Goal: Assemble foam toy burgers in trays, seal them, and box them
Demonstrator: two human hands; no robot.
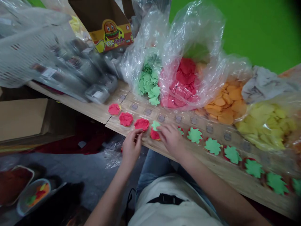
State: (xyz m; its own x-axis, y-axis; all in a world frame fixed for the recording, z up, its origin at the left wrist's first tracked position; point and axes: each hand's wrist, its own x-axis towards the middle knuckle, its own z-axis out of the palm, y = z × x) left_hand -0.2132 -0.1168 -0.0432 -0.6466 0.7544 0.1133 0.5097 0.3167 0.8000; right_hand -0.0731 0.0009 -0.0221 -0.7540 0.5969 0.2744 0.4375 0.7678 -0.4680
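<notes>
A row of small foam stacks runs along a wooden board. Three on the left show red tops; several on the right carry green leaf pieces. My right hand rests on the board with its fingers pinched on a green leaf piece over a red piece. My left hand sits at the board's near edge, fingers curled, its fingertips touching the neighbouring red piece.
Clear plastic bags behind the row hold green, red, orange and yellow foam pieces. A cardboard box with a burger picture stands at the back. Wrapped packages lie left. Bowls sit on the floor.
</notes>
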